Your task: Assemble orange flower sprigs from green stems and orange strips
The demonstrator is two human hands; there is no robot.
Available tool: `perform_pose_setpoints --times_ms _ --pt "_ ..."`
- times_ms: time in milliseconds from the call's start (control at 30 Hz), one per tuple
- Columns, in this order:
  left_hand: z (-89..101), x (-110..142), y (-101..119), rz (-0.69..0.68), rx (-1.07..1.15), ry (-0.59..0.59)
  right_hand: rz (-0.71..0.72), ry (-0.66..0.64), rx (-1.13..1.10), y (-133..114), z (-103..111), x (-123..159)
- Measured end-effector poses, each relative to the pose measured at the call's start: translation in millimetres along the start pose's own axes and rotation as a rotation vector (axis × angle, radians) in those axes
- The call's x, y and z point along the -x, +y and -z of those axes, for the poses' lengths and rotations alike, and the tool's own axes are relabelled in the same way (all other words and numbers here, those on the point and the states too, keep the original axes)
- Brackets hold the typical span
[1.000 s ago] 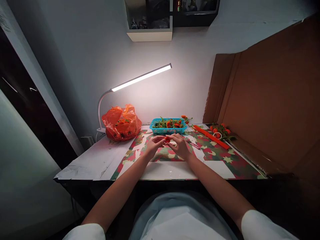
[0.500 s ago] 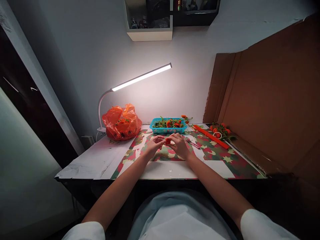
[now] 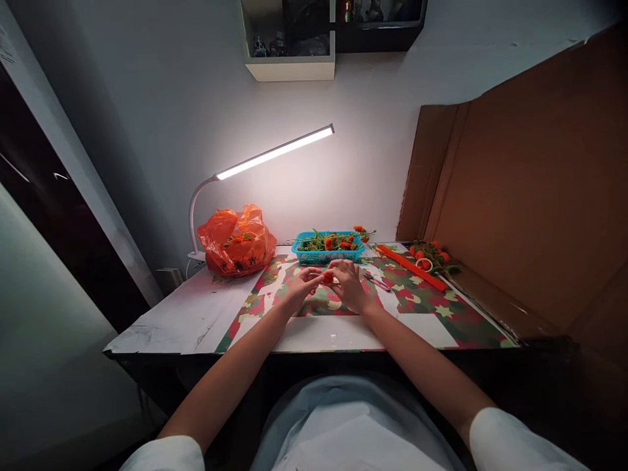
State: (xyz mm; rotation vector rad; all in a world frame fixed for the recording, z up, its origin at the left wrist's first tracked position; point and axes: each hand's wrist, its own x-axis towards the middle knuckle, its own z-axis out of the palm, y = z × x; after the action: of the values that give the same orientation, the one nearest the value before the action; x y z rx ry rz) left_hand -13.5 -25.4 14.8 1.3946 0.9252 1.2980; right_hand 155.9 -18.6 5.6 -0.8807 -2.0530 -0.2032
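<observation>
Between my two hands is a small orange-red flower head (image 3: pixel 328 278), held above the middle of the table. My left hand (image 3: pixel 303 286) pinches it from the left with thumb and fingers. From the other side my right hand (image 3: pixel 347 282) has its curled fingers closed on the same flower. Just behind the hands stands a turquoise basket (image 3: pixel 328 256) of orange flowers on green stems. A pair of pink-handled scissors (image 3: pixel 377 282) lies right of my right hand. Any stem on the held flower is too small to make out.
An orange plastic bag (image 3: pixel 238 252) with flowers sits at the back left beside a lit lamp (image 3: pixel 277 154). To the right lie a long orange-red strip (image 3: pixel 412 267), several flowers (image 3: pixel 434 252) and a white ring (image 3: pixel 424 264). A large cardboard sheet (image 3: pixel 520 190) borders the right side.
The whole view has shifted slightly. Both hands still hold the flower head near the same place, with small finger movement in the right hand.
</observation>
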Motion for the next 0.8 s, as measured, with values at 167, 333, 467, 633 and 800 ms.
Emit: perform_pose_setpoints --times_ms 167,333,467,633,800 --pt "-0.2 0.6 0.0 0.016 0.008 0.009 0.013 0.003 0.009 1.7 -2.9 -0.4" --pt "-0.7 1.5 1.5 0.038 0.01 0.003 0.024 -0.02 0.027 4.1 -4.8 -0.5" --pt "-0.7 1.0 0.9 0.052 0.012 0.01 0.033 -0.025 0.039 4.3 -4.5 -0.2" --pt "-0.5 -0.5 0.2 0.002 0.005 -0.005 0.012 0.017 0.031 1.7 -2.7 1.2" --pt "-1.1 -1.2 2.0 -0.021 0.06 0.068 0.002 0.111 0.037 -0.1 0.3 2.8"
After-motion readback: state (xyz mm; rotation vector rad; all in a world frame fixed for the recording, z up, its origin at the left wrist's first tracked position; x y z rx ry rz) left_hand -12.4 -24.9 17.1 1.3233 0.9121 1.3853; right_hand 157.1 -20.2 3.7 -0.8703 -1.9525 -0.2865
